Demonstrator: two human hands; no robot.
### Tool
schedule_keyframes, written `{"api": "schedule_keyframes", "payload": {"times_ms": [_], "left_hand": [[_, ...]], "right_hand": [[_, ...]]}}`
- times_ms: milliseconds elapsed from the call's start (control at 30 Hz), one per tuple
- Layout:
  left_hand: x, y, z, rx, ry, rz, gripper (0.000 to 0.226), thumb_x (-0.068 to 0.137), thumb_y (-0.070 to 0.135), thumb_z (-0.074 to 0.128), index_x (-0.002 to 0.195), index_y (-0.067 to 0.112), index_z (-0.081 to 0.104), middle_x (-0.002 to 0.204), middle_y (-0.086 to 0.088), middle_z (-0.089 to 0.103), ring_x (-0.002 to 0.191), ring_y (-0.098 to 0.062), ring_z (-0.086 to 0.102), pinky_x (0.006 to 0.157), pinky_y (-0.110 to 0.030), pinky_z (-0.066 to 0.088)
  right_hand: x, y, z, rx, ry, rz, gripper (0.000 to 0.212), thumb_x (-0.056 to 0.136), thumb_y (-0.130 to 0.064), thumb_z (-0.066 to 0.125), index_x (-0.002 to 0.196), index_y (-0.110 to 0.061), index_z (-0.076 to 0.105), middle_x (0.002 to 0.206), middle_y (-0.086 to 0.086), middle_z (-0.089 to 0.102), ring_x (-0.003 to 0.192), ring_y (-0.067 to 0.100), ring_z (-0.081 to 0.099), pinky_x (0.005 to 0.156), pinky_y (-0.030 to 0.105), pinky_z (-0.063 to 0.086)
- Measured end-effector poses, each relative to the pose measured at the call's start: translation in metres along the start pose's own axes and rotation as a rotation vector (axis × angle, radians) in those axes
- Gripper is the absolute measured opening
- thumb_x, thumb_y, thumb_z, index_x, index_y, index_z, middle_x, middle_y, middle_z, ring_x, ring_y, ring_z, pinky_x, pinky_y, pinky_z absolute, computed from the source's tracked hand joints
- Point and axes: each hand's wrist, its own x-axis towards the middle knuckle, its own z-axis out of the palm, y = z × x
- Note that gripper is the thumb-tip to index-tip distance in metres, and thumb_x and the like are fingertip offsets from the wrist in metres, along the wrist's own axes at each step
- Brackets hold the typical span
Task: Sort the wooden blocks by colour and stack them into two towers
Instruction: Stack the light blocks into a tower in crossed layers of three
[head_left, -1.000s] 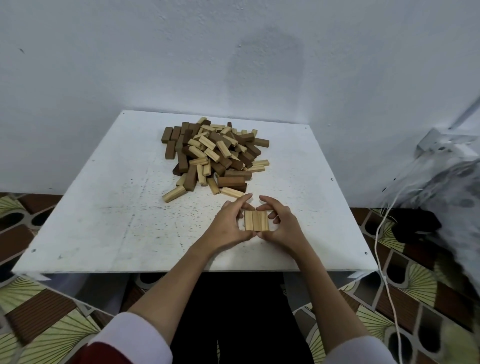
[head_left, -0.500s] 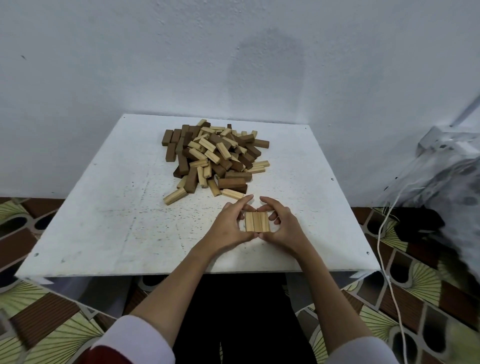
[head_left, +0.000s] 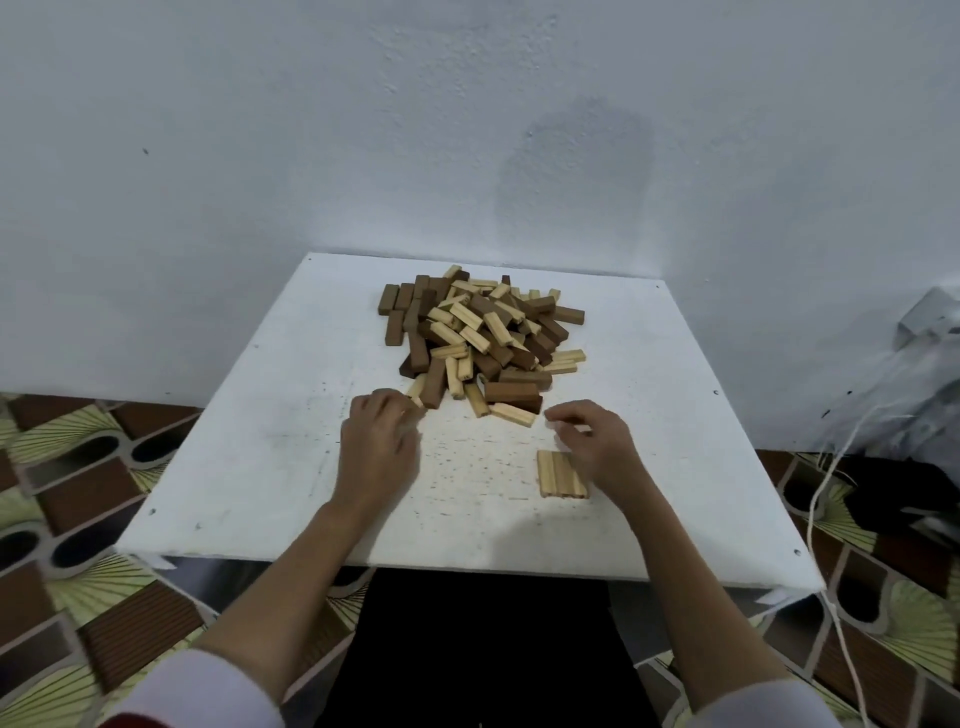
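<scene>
A mixed pile of dark brown and light wooden blocks (head_left: 480, 340) lies at the middle and back of the white table (head_left: 249, 467). Three light blocks lie side by side as a flat row (head_left: 561, 474) near the front right. My right hand (head_left: 597, 447) hovers just above and behind that row with its fingers loosely curled and holding nothing. My left hand (head_left: 382, 447) lies at the pile's near left corner. Its fingertips cover the near end of a light block (head_left: 416, 385). The back of the hand hides whether they grip it.
A white wall stands close behind the table. White cables (head_left: 826, 467) and a dark bundle (head_left: 883, 493) lie on the patterned floor to the right. My dark-clothed lap fills the space under the table's front edge.
Both hands have let go of the three-block row. My left hand has moved left and forward to the pile's corner; my right hand has lifted a little off the row.
</scene>
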Motion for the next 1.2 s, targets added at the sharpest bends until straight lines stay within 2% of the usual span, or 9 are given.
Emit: {"api": "schedule_keyframes", "payload": {"times_ms": [133, 300, 433, 600, 700, 833, 933, 1067, 1200], "left_hand": [[-0.003, -0.021, -0.004, -0.004, -0.115, -0.021, 0.031, 0.081, -0.004, 0.062, 0.112, 0.003, 0.062, 0.11, -0.008, 0.059, 0.101, -0.021, 0.046, 0.083, -0.03, 0.043], [-0.005, -0.025, 0.001, -0.116, -0.067, -0.086, 0.019, 0.084, -0.004, 0.061, 0.102, -0.001, 0.067, 0.091, -0.007, 0.054, 0.088, -0.016, 0.042, 0.076, -0.019, 0.038], [-0.007, -0.022, -0.004, -0.198, -0.138, -0.056, 0.022, 0.09, 0.01, 0.053, 0.103, 0.001, 0.068, 0.09, -0.002, 0.052, 0.087, -0.015, 0.048, 0.074, -0.01, 0.037], [-0.01, -0.02, -0.009, -0.177, -0.242, 0.131, 0.035, 0.085, 0.017, 0.038, 0.106, 0.005, 0.063, 0.093, -0.005, 0.051, 0.087, -0.018, 0.048, 0.07, -0.036, 0.046], [-0.007, -0.019, -0.01, -0.118, -0.314, 0.215, 0.039, 0.084, 0.016, 0.039, 0.117, 0.013, 0.061, 0.098, -0.007, 0.051, 0.083, -0.021, 0.048, 0.066, -0.036, 0.045], [-0.007, -0.02, -0.008, -0.07, -0.348, 0.269, 0.042, 0.083, 0.017, 0.041, 0.119, 0.017, 0.064, 0.103, -0.008, 0.053, 0.086, -0.023, 0.05, 0.067, -0.034, 0.046], [-0.009, -0.019, -0.009, -0.127, -0.329, 0.205, 0.044, 0.084, 0.02, 0.038, 0.116, 0.012, 0.066, 0.103, -0.007, 0.05, 0.087, -0.019, 0.05, 0.069, -0.033, 0.05], [-0.009, -0.019, -0.006, -0.178, -0.297, 0.12, 0.038, 0.086, 0.018, 0.045, 0.115, 0.009, 0.068, 0.104, -0.002, 0.045, 0.09, -0.012, 0.047, 0.076, -0.027, 0.048], [-0.011, -0.007, -0.005, -0.268, -0.33, 0.043, 0.036, 0.084, 0.016, 0.05, 0.114, 0.009, 0.068, 0.105, 0.0, 0.042, 0.099, -0.011, 0.044, 0.082, -0.01, 0.037]], "right_hand": [[0.012, -0.019, 0.041, -0.368, -0.106, -0.107, 0.024, 0.093, -0.003, 0.046, 0.109, -0.002, 0.064, 0.112, 0.008, 0.058, 0.107, 0.022, 0.049, 0.085, 0.024, 0.038], [0.007, -0.029, 0.068, -0.609, -0.117, -0.16, 0.033, 0.091, 0.003, 0.041, 0.119, -0.003, 0.058, 0.122, 0.012, 0.052, 0.111, 0.027, 0.041, 0.089, 0.029, 0.033], [-0.004, -0.044, 0.089, -0.473, -0.187, -0.171, 0.032, 0.092, 0.003, 0.041, 0.118, -0.001, 0.06, 0.122, 0.014, 0.054, 0.112, 0.028, 0.043, 0.093, 0.032, 0.036], [-0.005, -0.048, 0.108, -0.204, -0.138, -0.16, 0.032, 0.086, 0.01, 0.042, 0.106, 0.0, 0.065, 0.111, 0.015, 0.06, 0.106, 0.029, 0.052, 0.088, 0.034, 0.043], [0.003, -0.043, 0.112, -0.239, -0.06, -0.16, 0.049, 0.081, 0.017, 0.037, 0.121, -0.002, 0.058, 0.127, 0.011, 0.054, 0.116, 0.029, 0.043, 0.097, 0.031, 0.035], [0.011, -0.033, 0.116, -0.387, -0.102, -0.21, 0.063, 0.078, 0.02, 0.037, 0.134, -0.007, 0.048, 0.141, 0.007, 0.043, 0.119, 0.029, 0.037, 0.099, 0.029, 0.03], [0.008, -0.026, 0.114, -0.397, -0.005, -0.204, 0.054, 0.076, 0.022, 0.039, 0.12, -0.002, 0.058, 0.124, 0.011, 0.05, 0.108, 0.027, 0.039, 0.089, 0.03, 0.036], [-0.01, -0.018, 0.117, -0.202, 0.102, -0.269, 0.045, 0.064, 0.023, 0.035, 0.09, 0.001, 0.066, 0.095, 0.013, 0.057, 0.087, 0.024, 0.042, 0.071, 0.033, 0.037], [-0.02, -0.014, 0.112, -0.059, 0.086, -0.314, 0.047, 0.069, 0.015, 0.033, 0.098, -0.004, 0.066, 0.095, 0.008, 0.061, 0.089, 0.027, 0.052, 0.076, 0.035, 0.046]]}}
